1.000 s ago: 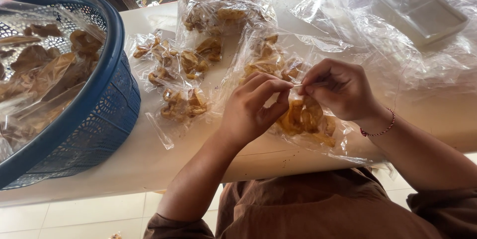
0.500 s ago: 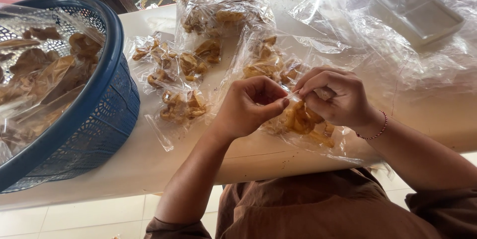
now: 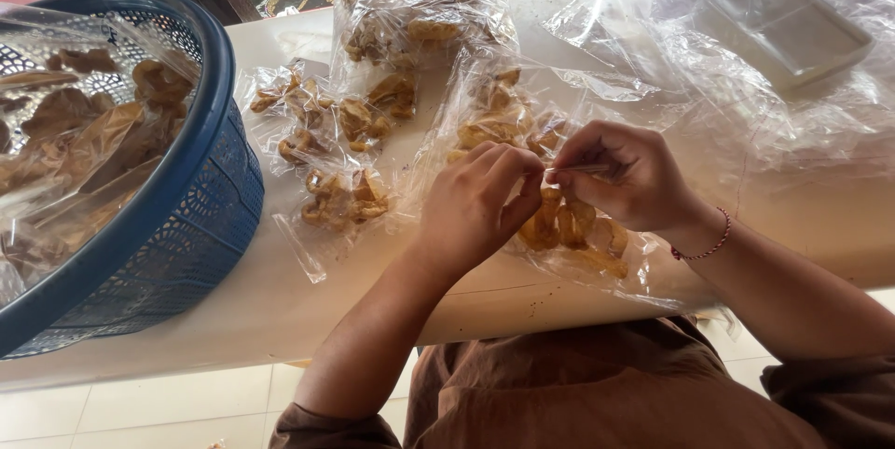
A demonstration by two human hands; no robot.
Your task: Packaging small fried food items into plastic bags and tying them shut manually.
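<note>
A clear plastic bag of brown fried crackers (image 3: 576, 230) lies near the front edge of the white table (image 3: 280, 309). My left hand (image 3: 480, 202) and my right hand (image 3: 620, 174) meet just above it, both pinching the bag's twisted mouth between thumb and fingers. The fingertips touch each other there. A thin beaded bracelet (image 3: 704, 244) circles my right wrist. The bag's mouth is mostly hidden by my fingers.
A blue plastic basket (image 3: 186, 197) lined with clear plastic and full of crackers stands at the left. Several filled small bags (image 3: 336, 146) lie beyond my hands, with a larger one (image 3: 419, 11) behind. Loose clear plastic and a clear tray (image 3: 783, 25) lie at the back right.
My hands have drawn closer together at the bag's mouth, the fingers shifting as they work the plastic. The bag itself stays where it was.
</note>
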